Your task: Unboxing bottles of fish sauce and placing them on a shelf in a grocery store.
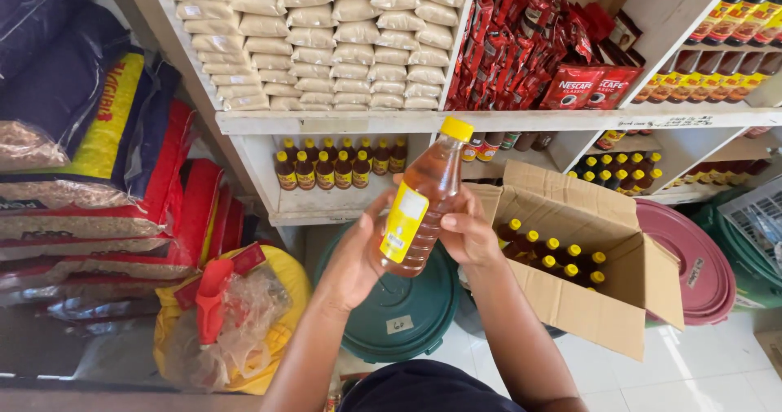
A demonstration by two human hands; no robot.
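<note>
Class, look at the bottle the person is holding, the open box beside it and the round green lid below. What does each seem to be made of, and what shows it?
Bottle: probably clear, glossy plastic; amber liquid shows through, yellow cap and label. Box: matt brown cardboard, with folded flaps and raw edges. Green lid: likely moulded plastic with a dull sheen.

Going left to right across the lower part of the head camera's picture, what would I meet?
Stacked sacks → yellow bag with red scoop → left hand → amber bottle → right hand → cardboard box of bottles → pink lid.
</note>
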